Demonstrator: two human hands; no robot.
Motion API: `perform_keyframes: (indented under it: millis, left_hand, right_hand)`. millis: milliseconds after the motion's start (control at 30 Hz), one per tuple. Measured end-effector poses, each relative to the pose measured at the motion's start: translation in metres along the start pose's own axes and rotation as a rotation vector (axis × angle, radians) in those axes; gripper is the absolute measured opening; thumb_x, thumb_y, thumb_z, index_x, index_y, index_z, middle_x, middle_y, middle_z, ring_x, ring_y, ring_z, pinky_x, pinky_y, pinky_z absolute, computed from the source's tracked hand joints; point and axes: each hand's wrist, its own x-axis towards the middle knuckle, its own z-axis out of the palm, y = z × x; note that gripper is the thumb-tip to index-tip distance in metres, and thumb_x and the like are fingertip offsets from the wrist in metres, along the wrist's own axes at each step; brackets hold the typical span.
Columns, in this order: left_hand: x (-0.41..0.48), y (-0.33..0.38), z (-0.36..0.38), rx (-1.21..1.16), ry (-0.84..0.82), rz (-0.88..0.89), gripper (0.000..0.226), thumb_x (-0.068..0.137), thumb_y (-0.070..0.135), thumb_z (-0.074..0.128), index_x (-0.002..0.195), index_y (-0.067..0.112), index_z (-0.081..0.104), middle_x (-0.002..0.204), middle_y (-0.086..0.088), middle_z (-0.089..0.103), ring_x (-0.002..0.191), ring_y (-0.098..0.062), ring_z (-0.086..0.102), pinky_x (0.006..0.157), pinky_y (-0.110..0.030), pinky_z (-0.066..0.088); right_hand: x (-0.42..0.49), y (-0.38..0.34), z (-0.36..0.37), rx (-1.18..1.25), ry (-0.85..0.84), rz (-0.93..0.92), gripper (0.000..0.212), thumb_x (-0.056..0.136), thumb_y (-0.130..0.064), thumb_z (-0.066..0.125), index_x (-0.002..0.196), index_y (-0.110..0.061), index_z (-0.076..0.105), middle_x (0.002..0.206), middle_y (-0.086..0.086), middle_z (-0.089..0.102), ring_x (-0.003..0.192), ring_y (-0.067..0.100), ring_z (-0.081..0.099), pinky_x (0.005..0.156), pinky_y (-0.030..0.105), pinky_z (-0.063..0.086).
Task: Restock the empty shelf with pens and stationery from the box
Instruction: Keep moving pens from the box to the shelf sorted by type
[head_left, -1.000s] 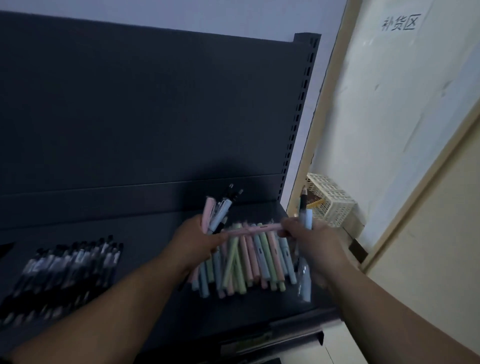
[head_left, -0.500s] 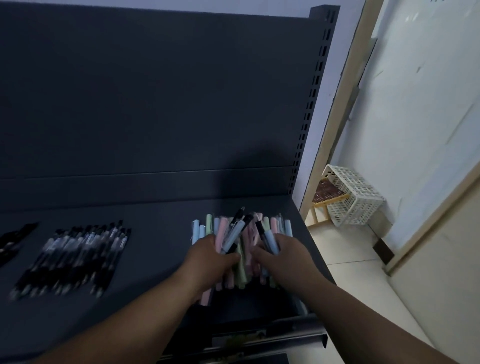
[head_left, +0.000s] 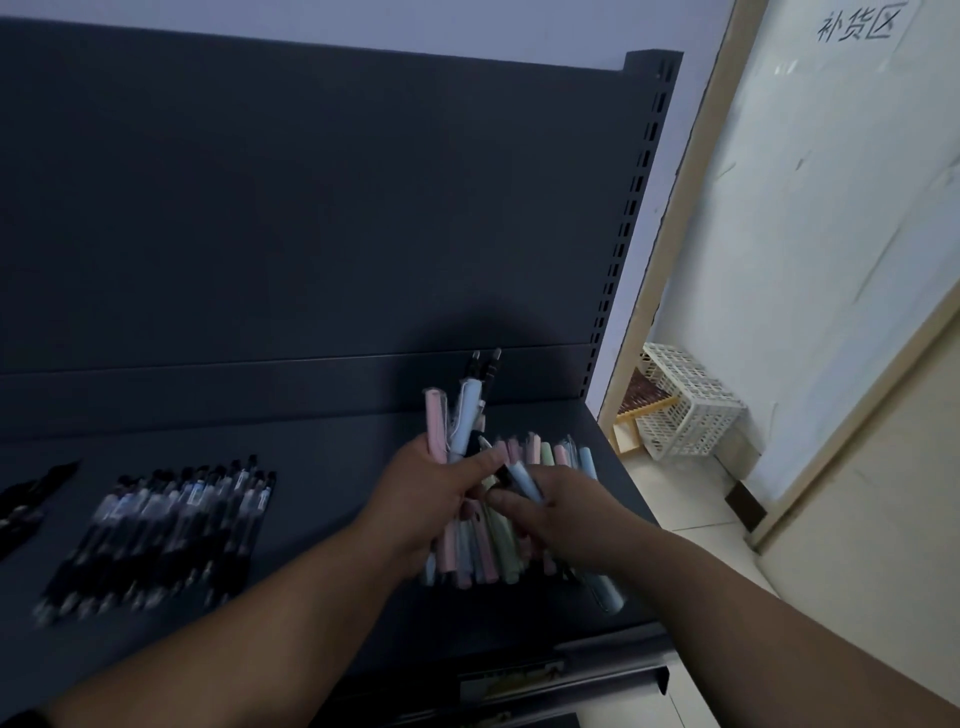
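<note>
A dark metal shelf (head_left: 332, 467) fills the left and middle of the view. My left hand (head_left: 426, 499) is closed around a small bunch of pens (head_left: 457, 415), pink, light blue and black-tipped, held upright. My right hand (head_left: 561, 514) pinches a light blue pen (head_left: 522, 478) close beside the left hand. Under both hands a row of pastel pens (head_left: 498, 540), pink, green and blue, lies side by side on the shelf's right end. One pale pen (head_left: 605, 590) sticks out below my right wrist.
A row of black-and-clear pens (head_left: 166, 530) lies on the shelf to the left, with more dark pens (head_left: 26, 499) at the far left edge. A white plastic basket (head_left: 685, 405) sits on the tiled floor right of the shelf's slotted upright (head_left: 639, 218).
My left hand has lifted its bunch of pens higher and more upright. My right hand now pinches a single blue pen next to it. The view has tilted slightly.
</note>
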Motion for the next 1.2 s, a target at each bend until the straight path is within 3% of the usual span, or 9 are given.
perform_keyframes:
  millis: [233,367,500,667,733,900,1033,1100,1200]
  left_hand:
    - [0.003,0.005,-0.023,-0.124,0.010,-0.034,0.019,0.082,0.019,0.073,0.091,0.007,0.061,0.068,-0.002,0.058,0.055,-0.007,0.053,0.048,-0.021,0.046]
    - [0.005,0.008,-0.028,-0.168,0.029,-0.047,0.013,0.085,0.016,0.069,0.080,0.010,0.059,0.056,0.001,0.054,0.049,-0.009,0.050,0.048,-0.021,0.047]
    - [0.008,0.012,-0.037,-0.172,0.082,-0.019,0.013,0.087,0.015,0.068,0.080,0.009,0.058,0.054,0.001,0.052,0.046,-0.009,0.047,0.047,-0.019,0.045]
    - [0.011,0.015,-0.047,-0.158,0.176,0.065,0.013,0.086,0.013,0.068,0.083,0.008,0.057,0.055,0.000,0.054,0.044,-0.006,0.049,0.045,-0.019,0.045]
    - [0.013,0.015,-0.050,-0.146,0.255,0.107,0.014,0.085,0.014,0.070,0.087,0.008,0.057,0.057,0.000,0.056,0.044,-0.005,0.051,0.044,-0.017,0.045]
    - [0.017,0.012,-0.059,-0.149,0.456,0.223,0.017,0.083,0.016,0.072,0.087,0.012,0.056,0.064,-0.001,0.059,0.045,0.000,0.055,0.045,-0.015,0.046]
    - [0.020,0.009,-0.062,-0.196,0.528,0.268,0.019,0.082,0.016,0.072,0.084,0.017,0.054,0.064,0.003,0.060,0.050,-0.002,0.056,0.050,-0.019,0.048]
    - [0.021,0.007,-0.063,-0.217,0.535,0.279,0.019,0.082,0.016,0.072,0.086,0.016,0.054,0.065,0.003,0.059,0.051,-0.002,0.056,0.050,-0.018,0.048]
    - [0.021,0.004,-0.063,-0.214,0.525,0.283,0.020,0.081,0.017,0.072,0.090,0.013,0.054,0.066,0.001,0.060,0.052,-0.002,0.057,0.050,-0.017,0.047]
  right_hand:
    - [0.000,-0.025,0.000,0.154,-0.024,0.002,0.048,0.095,-0.060,0.035,0.076,-0.026,0.063,0.064,-0.022,0.066,0.061,-0.006,0.060,0.062,0.015,0.043]
    - [0.007,-0.024,-0.002,0.236,-0.013,0.073,0.053,0.094,-0.065,0.032,0.098,-0.029,0.071,0.092,-0.011,0.072,0.090,0.002,0.065,0.077,0.022,0.044]
    - [0.014,-0.026,-0.006,0.473,0.076,0.140,0.055,0.099,-0.055,0.030,0.098,-0.019,0.072,0.092,-0.001,0.074,0.092,0.015,0.067,0.085,0.033,0.052]
    - [0.020,-0.021,-0.015,0.342,0.697,0.059,0.061,0.097,-0.057,0.020,0.085,-0.020,0.067,0.080,0.004,0.064,0.074,0.015,0.060,0.060,0.028,0.043]
    - [0.019,-0.017,-0.015,0.276,0.810,-0.033,0.054,0.092,-0.059,0.024,0.084,-0.024,0.065,0.070,0.004,0.062,0.065,0.015,0.059,0.054,0.028,0.043]
    - [0.013,-0.001,0.003,0.064,0.816,-0.266,0.018,0.091,-0.034,0.056,0.091,-0.021,0.068,0.084,-0.002,0.066,0.076,0.004,0.061,0.066,0.015,0.045]
    - [0.006,0.016,0.018,-0.093,0.748,-0.361,0.018,0.089,-0.026,0.065,0.099,-0.015,0.074,0.098,-0.003,0.064,0.086,-0.003,0.058,0.079,0.002,0.037]
    - [0.004,0.023,0.022,-0.180,0.565,-0.270,0.023,0.091,-0.030,0.065,0.110,-0.020,0.071,0.114,-0.005,0.061,0.101,0.002,0.057,0.086,0.005,0.036]
    - [-0.001,0.033,0.030,-0.388,0.183,-0.123,0.061,0.087,-0.063,0.049,0.137,-0.029,0.051,0.148,-0.014,0.035,0.131,0.006,0.041,0.103,0.017,0.032]
